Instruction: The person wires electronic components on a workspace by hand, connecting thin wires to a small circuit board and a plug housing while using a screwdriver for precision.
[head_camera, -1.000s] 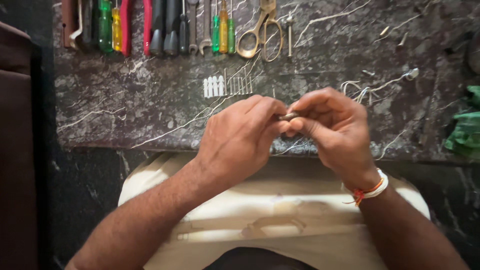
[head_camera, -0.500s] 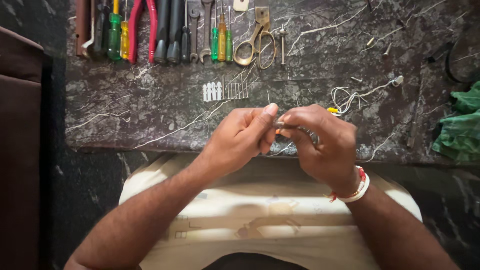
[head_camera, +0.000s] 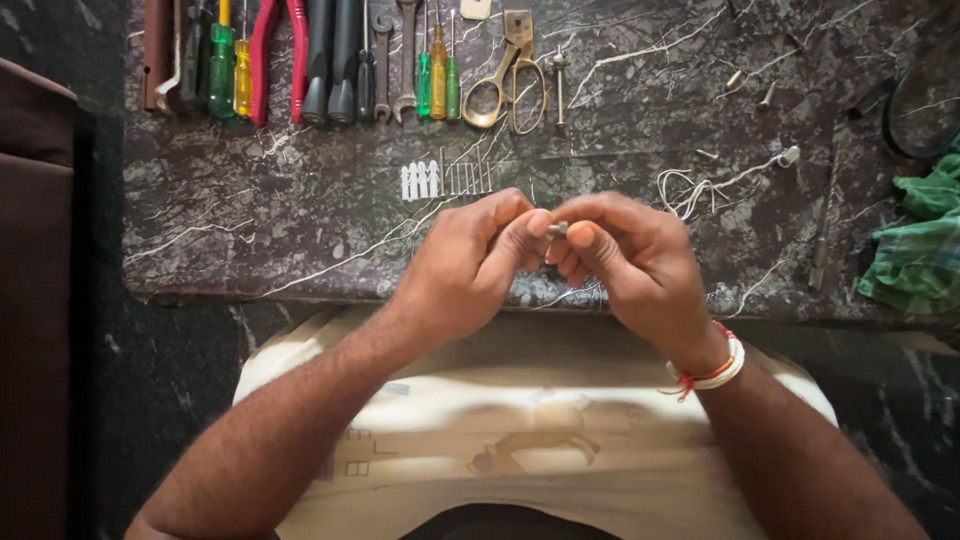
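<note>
Small metal part (head_camera: 557, 230) was pinched between fingertips of left hand (head_camera: 470, 265) and right hand (head_camera: 630, 262), held above near edge of dark marble slab (head_camera: 300, 220). Scissors (head_camera: 510, 75), pliers (head_camera: 275, 50), screwdrivers (head_camera: 230, 60) were laid in row at far edge. White wire (head_camera: 700, 185) and green cloth (head_camera: 915, 245) were seen at right.
</note>
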